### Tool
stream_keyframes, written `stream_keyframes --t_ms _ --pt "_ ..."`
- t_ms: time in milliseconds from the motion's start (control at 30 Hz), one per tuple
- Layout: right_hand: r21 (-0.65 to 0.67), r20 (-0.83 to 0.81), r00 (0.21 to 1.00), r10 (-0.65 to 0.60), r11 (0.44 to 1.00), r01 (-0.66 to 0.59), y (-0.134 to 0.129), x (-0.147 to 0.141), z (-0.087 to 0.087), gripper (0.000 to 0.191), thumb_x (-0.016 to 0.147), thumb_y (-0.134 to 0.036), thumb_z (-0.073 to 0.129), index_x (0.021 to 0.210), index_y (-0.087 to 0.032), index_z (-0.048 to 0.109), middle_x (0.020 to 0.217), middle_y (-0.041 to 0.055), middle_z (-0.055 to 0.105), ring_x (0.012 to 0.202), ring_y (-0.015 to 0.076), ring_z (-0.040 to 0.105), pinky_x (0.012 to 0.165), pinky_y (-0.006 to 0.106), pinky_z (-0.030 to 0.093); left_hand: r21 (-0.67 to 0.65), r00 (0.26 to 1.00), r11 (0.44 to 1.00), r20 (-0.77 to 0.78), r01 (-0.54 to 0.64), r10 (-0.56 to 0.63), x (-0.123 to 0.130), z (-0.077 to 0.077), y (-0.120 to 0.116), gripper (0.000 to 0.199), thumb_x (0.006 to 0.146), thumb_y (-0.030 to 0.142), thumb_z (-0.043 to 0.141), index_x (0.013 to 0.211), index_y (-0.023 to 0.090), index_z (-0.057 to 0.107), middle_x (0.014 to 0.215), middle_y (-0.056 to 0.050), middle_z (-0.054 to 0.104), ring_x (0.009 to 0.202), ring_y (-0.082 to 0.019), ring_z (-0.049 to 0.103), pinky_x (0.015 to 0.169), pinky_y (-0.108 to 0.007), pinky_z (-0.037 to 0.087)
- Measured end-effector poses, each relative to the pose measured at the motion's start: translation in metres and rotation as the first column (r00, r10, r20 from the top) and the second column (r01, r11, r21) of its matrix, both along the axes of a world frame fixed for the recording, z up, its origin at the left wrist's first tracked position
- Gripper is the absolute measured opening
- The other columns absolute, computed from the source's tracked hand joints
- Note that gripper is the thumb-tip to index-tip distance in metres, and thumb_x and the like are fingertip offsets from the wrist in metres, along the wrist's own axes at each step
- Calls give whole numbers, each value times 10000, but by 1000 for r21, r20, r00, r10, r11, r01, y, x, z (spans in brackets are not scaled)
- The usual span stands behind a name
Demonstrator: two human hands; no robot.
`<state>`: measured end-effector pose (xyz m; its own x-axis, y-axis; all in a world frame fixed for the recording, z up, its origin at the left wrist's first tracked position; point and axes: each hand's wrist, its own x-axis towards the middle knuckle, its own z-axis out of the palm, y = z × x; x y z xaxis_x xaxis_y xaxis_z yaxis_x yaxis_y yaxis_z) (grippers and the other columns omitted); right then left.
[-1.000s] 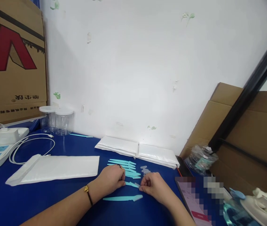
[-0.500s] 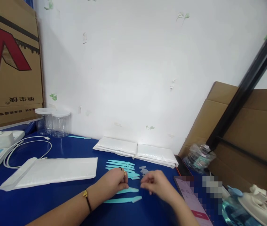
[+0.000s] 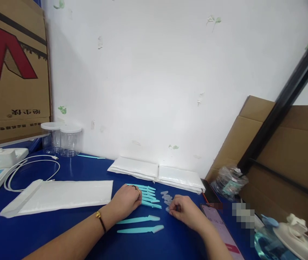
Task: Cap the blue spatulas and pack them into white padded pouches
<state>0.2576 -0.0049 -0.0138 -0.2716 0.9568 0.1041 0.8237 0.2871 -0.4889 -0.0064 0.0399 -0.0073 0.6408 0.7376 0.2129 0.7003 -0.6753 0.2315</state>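
Two hands (image 3: 127, 200) (image 3: 185, 212) over a blue table (image 3: 86, 170) (white wall (image 3: 148, 79) behind).

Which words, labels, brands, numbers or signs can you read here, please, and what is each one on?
"绝尘侠®", printed upside down, as best I can read it: left cardboard box.
Smaller row of characters below it on the box: too blurred to read.
Digits on the lit phone screen: too blurred to read surely.
Label on the plastic-wrapped container at right: too small to read.
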Motion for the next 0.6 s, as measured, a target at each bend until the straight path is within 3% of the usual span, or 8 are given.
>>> stream_keyframes --t_ms 100,300,600 --pt "5 -59 998 3 1000 -2 0 -4 1 67 742 -193 591 716 -196 653 721 1 619 639 137 550 568 215 388 13 1000 1000 4 7 -7 0 1 -1 169 855 211 462 744 196 589 763 -9 638 757 -167 574 724 -287 355" --pt "-47 -342 940 -11 999 -5 -2 -10 9 183 832 -338 525 798 -172 593 656 -9 570 569 119 523 544 217 397 -39 999 999 32 -19 20 0 4 -6 227 894 195 348 767 186 535 757 -20 631 692 -159 567 663 -259 368" --pt "-93 -382 924 5 995 -43 -2 -11 9 213 812 -370 560 815 -169 629 680 7 589 571 124 519 532 220 397 -133 991 991 128 -24 41 1 6 -4 189 871 202 357 762 195 511 752 -14 622 690 -153 559 625 -234 373"
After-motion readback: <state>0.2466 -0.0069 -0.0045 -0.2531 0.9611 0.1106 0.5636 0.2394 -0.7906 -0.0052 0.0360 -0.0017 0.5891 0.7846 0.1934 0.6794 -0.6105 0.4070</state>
